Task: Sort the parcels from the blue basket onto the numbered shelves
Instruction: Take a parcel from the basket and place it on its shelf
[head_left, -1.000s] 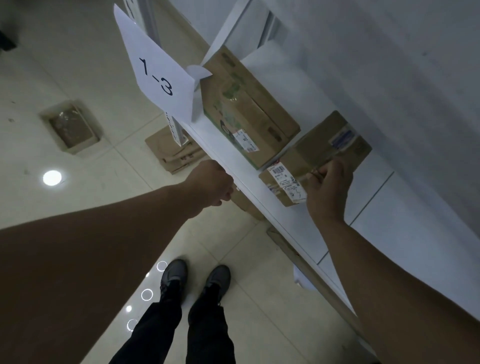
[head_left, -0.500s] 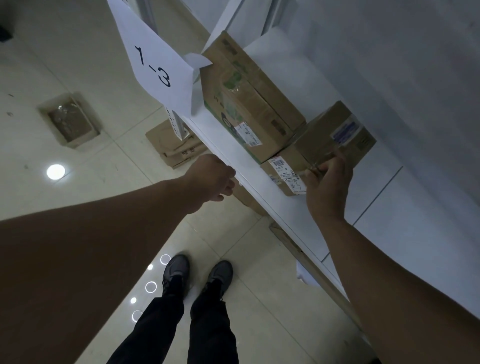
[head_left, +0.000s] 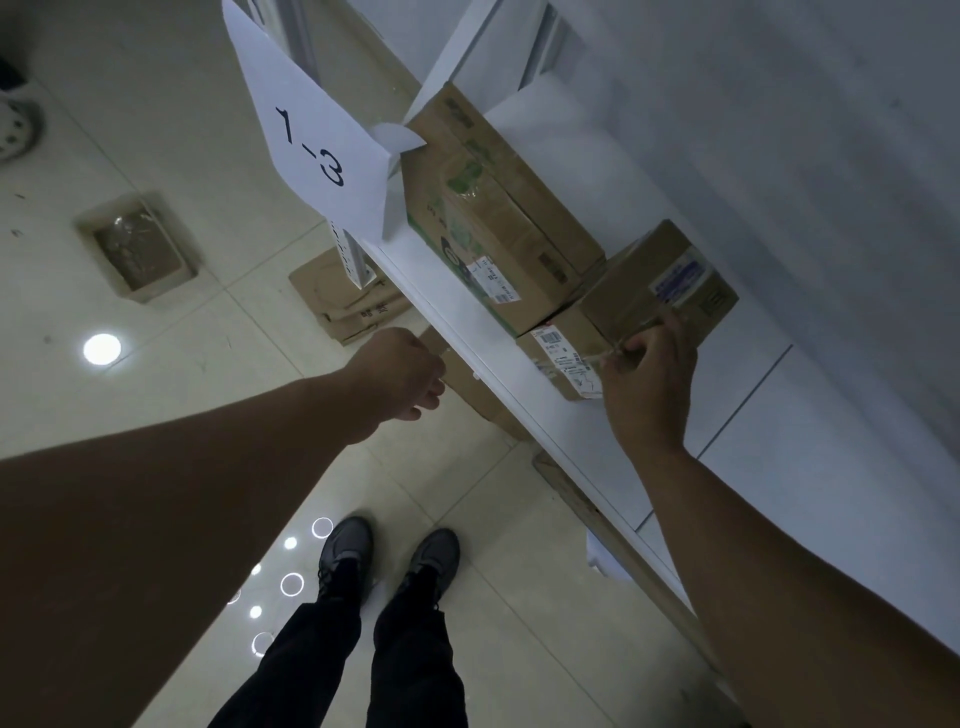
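Two brown cardboard parcels sit touching on the white shelf (head_left: 449, 306), which is marked by a white paper sign (head_left: 311, 150) reading 1-3. The right arm reaches forward and the right hand (head_left: 649, 379) grasps the smaller parcel (head_left: 644, 306) at its near corner. Its fingers curl over the top edge and the thumb lies beside the white shipping label (head_left: 569, 361). The larger parcel (head_left: 498, 223) stands just beyond. The left arm stretches out below the shelf's front edge, with the left hand (head_left: 400, 371) clenched and nothing visible in it.

Shelf (head_left: 810, 441) bare right of small parcel (head_left: 639, 299); large parcel (head_left: 493, 208) walls its left.
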